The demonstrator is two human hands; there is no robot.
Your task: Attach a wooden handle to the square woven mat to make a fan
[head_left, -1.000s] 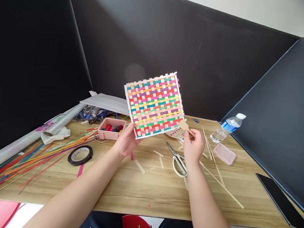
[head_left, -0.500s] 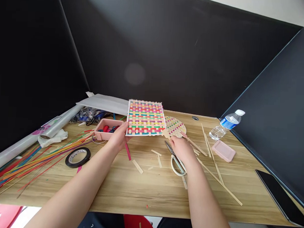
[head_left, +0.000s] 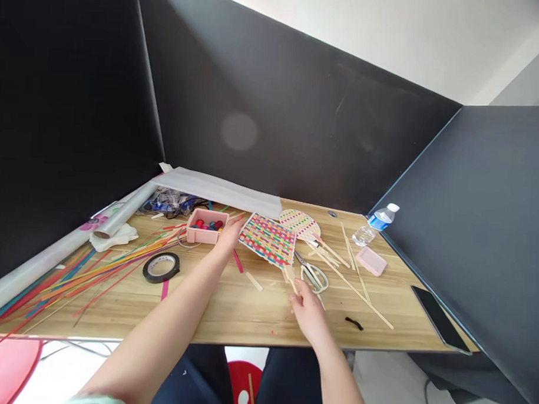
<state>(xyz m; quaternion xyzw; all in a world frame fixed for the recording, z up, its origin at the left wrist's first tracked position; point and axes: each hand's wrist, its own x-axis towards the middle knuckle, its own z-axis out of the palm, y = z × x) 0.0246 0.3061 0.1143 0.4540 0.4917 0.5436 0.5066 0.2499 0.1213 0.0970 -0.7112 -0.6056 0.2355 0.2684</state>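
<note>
A square woven fan [head_left: 269, 239] of coloured and pale strips, white along its edges, is held tilted above the table. My right hand [head_left: 309, 306] is closed around its pale wooden handle [head_left: 291, 278], at the near corner. At the far left edge, my left hand [head_left: 229, 235] grips the fan's side, with its fingertips partly hidden. Behind the fan lies a round woven fan [head_left: 300, 224] with a pinkish handle. Scissors [head_left: 314, 278] with white handles rest on the table just right of the square fan.
Left of my hands are a pink box [head_left: 201, 236] with thread spools, black tape [head_left: 161, 267] and coloured strips [head_left: 112, 267]. To the right are pale strips [head_left: 359, 292], a water bottle [head_left: 375, 225], a pink lid [head_left: 372, 261], a tablet [head_left: 440, 319] and a black clip-like item [head_left: 354, 323].
The square fan has come down and nearer, turning from nearly upright to a flatter slant. My right hand moved towards me with the handle. The view has also shifted.
</note>
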